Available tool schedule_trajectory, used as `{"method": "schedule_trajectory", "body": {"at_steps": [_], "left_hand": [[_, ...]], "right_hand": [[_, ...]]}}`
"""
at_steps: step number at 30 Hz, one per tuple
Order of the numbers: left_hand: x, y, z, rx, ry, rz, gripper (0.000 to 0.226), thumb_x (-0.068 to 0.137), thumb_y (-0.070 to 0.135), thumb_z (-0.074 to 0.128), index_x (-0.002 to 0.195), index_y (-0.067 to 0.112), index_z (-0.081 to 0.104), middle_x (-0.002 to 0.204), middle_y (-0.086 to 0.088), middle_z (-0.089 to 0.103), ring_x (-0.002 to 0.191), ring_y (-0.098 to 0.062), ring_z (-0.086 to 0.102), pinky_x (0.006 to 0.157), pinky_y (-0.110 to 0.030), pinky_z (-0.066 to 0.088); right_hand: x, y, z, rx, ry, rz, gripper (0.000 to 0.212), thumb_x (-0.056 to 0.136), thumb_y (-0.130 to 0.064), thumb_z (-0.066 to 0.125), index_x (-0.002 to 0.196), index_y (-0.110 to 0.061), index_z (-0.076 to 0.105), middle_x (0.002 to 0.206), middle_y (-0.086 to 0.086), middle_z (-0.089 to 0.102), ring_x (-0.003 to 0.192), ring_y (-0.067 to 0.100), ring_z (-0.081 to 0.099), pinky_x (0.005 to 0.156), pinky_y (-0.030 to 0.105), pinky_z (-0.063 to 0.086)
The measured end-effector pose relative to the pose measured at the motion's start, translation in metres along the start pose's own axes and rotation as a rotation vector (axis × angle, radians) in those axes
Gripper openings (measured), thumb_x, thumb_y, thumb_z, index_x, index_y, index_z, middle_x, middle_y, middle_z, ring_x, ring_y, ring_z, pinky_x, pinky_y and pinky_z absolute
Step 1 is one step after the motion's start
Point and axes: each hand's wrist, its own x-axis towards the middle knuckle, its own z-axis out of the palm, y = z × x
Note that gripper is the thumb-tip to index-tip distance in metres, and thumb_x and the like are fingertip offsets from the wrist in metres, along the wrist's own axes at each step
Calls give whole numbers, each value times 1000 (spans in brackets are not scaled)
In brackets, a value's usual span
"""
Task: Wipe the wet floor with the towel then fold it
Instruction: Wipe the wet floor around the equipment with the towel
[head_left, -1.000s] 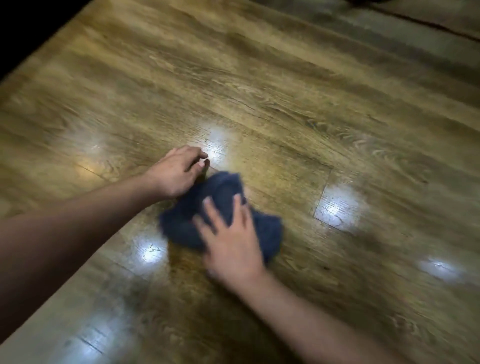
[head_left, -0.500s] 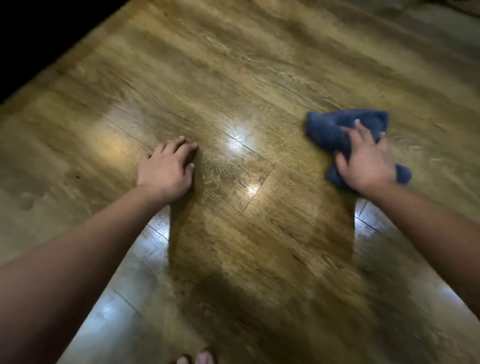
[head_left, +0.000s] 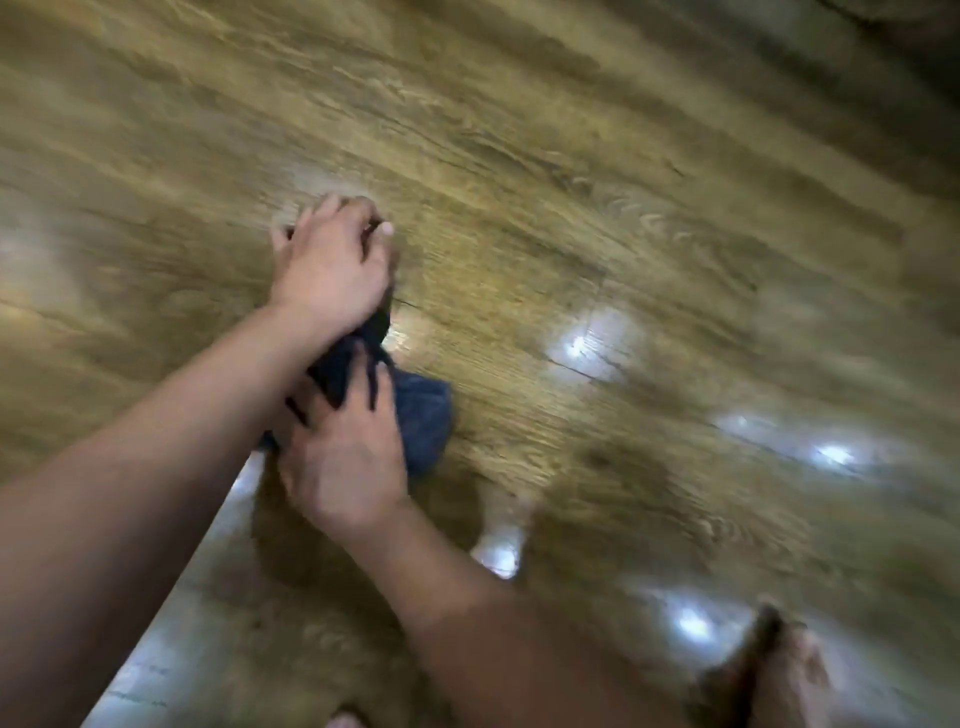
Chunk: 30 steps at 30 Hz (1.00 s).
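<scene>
A dark blue towel (head_left: 422, 415) lies bunched on the glossy wooden floor (head_left: 571, 218). My right hand (head_left: 345, 452) presses down on it with fingers spread, covering its left part. Just beyond the towel, my left hand (head_left: 332, 265) rests on the floor with loosely bent fingers, and nothing shows in its grip. My left forearm crosses over the towel's near-left edge and hides it. The whole view is motion-blurred.
Bright light reflections (head_left: 576, 345) shine on the planks right of the towel. A bare foot (head_left: 769, 675) stands at the lower right, and toes (head_left: 343, 721) show at the bottom edge. Open floor stretches to the right and far side.
My right hand has swept the towel from the far right back to the left, up against my left hand. The camera has swung too, and a foot has come into view.
</scene>
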Motion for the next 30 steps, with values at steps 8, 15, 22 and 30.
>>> {"method": "schedule_trajectory", "body": {"at_steps": [8,15,22,30], "left_hand": [[9,90,55,257,-250,326,42,99,53,37,116,24,63,125,-9,57,124,-34,48,101,-56,32],[-16,158,110,211,-294,581,42,100,52,35,131,27,51,138,-4,50,128,-31,46,98,-56,32],[-94,218,174,368,-399,957,60,95,62,28,140,26,46,155,-2,39,144,-23,33,101,-56,34],[-166,275,221,511,-501,1026,66,91,64,36,148,31,37,163,0,23,150,-21,18,103,-56,30]], "right_hand": [[-5,54,-1,-112,-31,-20,49,86,-55,57,133,-43,56,147,-8,49,137,40,38,116,57,25],[-117,234,-31,63,125,434,67,87,-43,60,151,-33,39,164,-7,26,147,46,19,117,56,22],[-270,371,-32,134,254,855,63,91,-38,55,151,-31,39,165,-7,23,147,45,19,114,58,29],[-459,453,-3,155,390,1383,60,92,-40,52,150,-31,38,163,-7,27,139,41,34,113,50,32]]}}
